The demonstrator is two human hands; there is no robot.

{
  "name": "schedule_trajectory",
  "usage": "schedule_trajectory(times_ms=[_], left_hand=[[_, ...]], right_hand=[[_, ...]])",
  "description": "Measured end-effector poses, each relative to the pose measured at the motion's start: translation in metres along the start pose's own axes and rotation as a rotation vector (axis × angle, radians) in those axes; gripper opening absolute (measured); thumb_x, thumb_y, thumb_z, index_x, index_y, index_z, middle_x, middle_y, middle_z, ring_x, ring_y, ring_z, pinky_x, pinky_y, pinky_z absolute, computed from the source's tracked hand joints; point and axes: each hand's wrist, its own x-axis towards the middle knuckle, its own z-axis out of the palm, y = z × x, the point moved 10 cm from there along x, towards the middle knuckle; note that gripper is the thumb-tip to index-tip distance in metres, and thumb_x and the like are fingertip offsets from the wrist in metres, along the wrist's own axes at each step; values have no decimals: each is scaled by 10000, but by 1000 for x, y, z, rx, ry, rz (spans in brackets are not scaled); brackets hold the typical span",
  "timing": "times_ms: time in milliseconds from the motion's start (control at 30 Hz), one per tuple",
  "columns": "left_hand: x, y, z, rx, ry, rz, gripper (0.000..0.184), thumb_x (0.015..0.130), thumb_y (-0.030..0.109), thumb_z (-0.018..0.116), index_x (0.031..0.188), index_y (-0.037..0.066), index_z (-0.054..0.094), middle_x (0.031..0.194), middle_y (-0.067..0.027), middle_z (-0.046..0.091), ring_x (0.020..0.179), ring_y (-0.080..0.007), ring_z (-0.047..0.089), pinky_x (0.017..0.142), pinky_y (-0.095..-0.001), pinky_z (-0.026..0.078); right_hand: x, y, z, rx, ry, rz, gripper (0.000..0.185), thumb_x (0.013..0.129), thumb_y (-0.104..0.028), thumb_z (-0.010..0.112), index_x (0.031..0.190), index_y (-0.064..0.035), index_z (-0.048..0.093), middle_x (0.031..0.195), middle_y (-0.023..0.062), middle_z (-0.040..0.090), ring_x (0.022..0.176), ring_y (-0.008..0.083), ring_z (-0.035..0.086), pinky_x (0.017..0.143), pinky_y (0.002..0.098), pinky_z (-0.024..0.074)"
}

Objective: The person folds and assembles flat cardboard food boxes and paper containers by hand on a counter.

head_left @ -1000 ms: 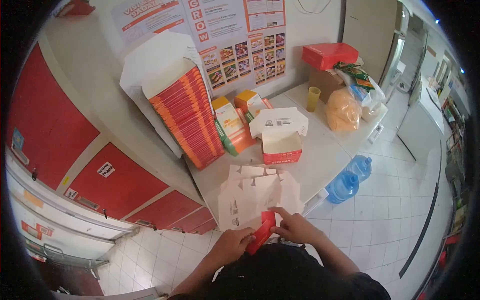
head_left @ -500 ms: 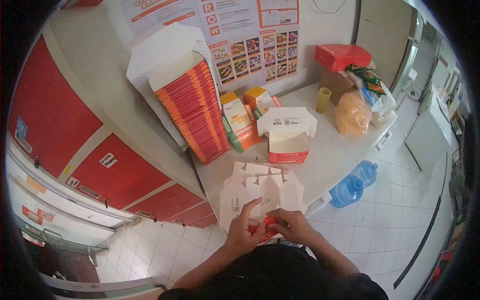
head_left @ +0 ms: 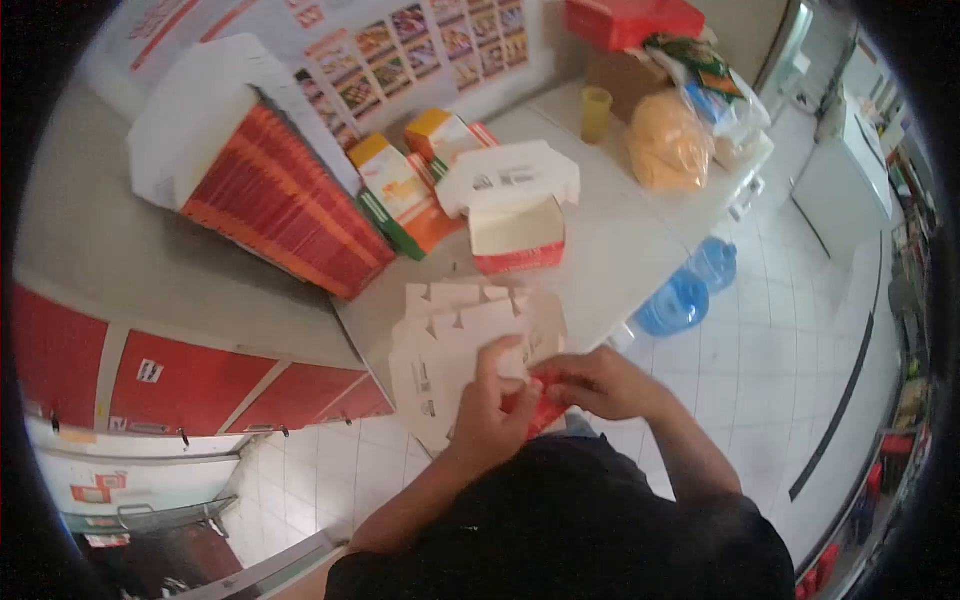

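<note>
A white carton blank with a red outer side is between my hands at the table's near edge. My left hand pinches its edge with the thumb, while the index finger is bent over the white inner face. From the other side, my right hand grips the red flap, its fingers curled. More flat white carton blanks with notched edges lie under and beside it. Just beyond stands a folded box, its lid raised and its inside showing.
A tall stack of red-orange cartons leans at the left. Orange-and-white boxes stand beside it. Farther right are a yellow cup, a bag with orange contents and a red box. Blue water bottles are on the floor.
The view has tilted, shifting the table's things up and left. More of the carton's red side shows between my hands, and my left index finger is more bent.
</note>
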Motion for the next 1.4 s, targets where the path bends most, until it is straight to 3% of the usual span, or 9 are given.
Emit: schedule_trajectory(times_ms=[267,567,700,867,1067,1133,1200,1300,1400], left_hand=[[11,-12,21,-204,11,-65,621,988,22,620,1479,14,240,717,-44,662,719,-111,628,716,-242,459],[-17,13,32,264,-174,2,359,949,85,687,1269,5,547,1253,-230,557,1056,-230,625,940,-407,475],[-16,30,-25,438,190,257,380,968,187,665,1292,6,587,1405,-199,495,1204,-318,573,1025,-422,455],[14,-37,-54,-65,120,-25,437,871,137,731,1301,118,653,1599,-243,280,1365,-366,503,1032,-470,502],[32,28,12,361,35,553,220,855,66,737,1075,69,728,1575,-305,340,1318,-347,583,908,-374,597],[47,26,8,374,103,572,302,876,99,732,1175,83,692,1534,-284,394,1255,-337,612,952,-394,570],[78,7,-32,83,283,553,387,891,107,726,1267,94,637,1467,-257,468,1195,-316,633,943,-394,562],[158,-87,-92,8,521,318,326,936,149,678,1241,59,607,1313,-225,605,1316,-374,556,1081,-462,453],[244,-183,-94,121,252,105,415,934,184,686,1328,82,603,1236,-192,646,1208,-331,620,1000,-463,498]], right_hand=[[-2,58,-12,234,47,234,217,946,-121,735,1156,-65,734,792,89,717,634,90,592,610,287,486],[-24,6,10,9,-203,66,297,978,-322,665,995,-29,711,803,230,694,734,419,668,687,488,520],[-35,-5,-24,-240,-171,163,302,992,-321,630,910,-31,649,767,240,662,738,431,664,686,516,516],[-34,61,-43,-406,196,221,332,998,-352,632,947,-26,597,766,242,659,702,402,682,670,498,525],[19,200,-54,710,759,74,388,980,-322,656,1207,-22,560,1088,225,687,1036,361,691,800,435,581],[49,202,-77,403,694,-4,423,964,-310,669,1242,-9,562,1160,244,687,1102,380,681,846,433,586],[100,185,-104,-737,495,46,447,939,-312,692,1221,16,576,1162,275,690,1086,414,682,873,448,580],[151,194,-164,-465,755,256,434,880,-281,721,1161,34,616,1132,305,694,1059,450,679,906,491,561],[193,217,-175,-574,630,306,425,862,-247,709,1165,38,619,1116,313,694,1048,465,678,915,518,552]])
